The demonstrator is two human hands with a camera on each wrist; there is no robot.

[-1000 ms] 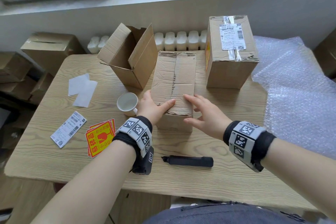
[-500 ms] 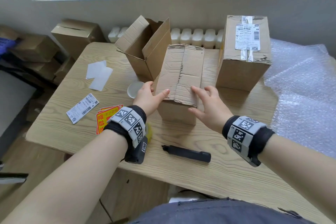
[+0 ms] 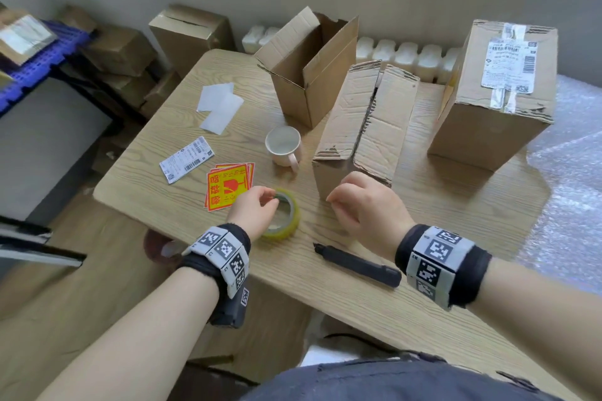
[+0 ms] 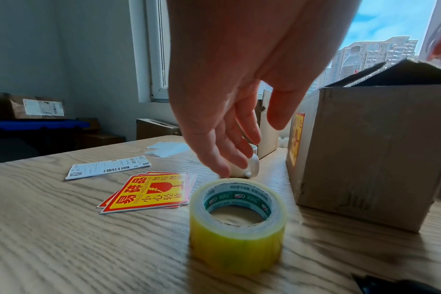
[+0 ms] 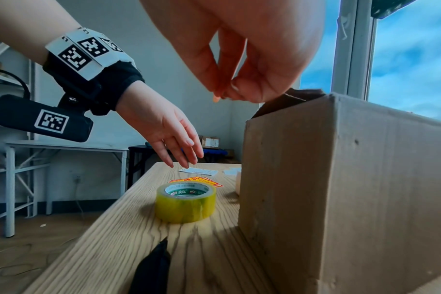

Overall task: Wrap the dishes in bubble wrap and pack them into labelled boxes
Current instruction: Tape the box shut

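A brown box [image 3: 374,127] with its top flaps folded down stands mid-table, a narrow gap along the seam. My left hand [image 3: 270,198] hovers with fingers stretched over a yellow roll of tape [image 3: 290,225] lying flat near the table's front edge; in the left wrist view a fingertip [image 4: 223,174] is right at the roll's [image 4: 237,234] far rim. My right hand [image 3: 335,202] hangs beside the box's near corner [image 5: 340,189], fingers curled against the thumb [image 5: 224,95], holding nothing. A white mug [image 3: 282,146] stands left of the box, unwrapped.
An open empty box [image 3: 309,65] and a sealed labelled box [image 3: 495,91] stand behind. Fragile stickers [image 3: 228,185], a barcode label [image 3: 186,159] and white slips [image 3: 218,106] lie at left. A black cutter [image 3: 358,265] lies in front. Bubble wrap [image 3: 570,172] covers the right side.
Both hands have come off the box's flaps. The left hand moved down and left to the tape roll; the right drew back to the box's near corner. The view swung left.
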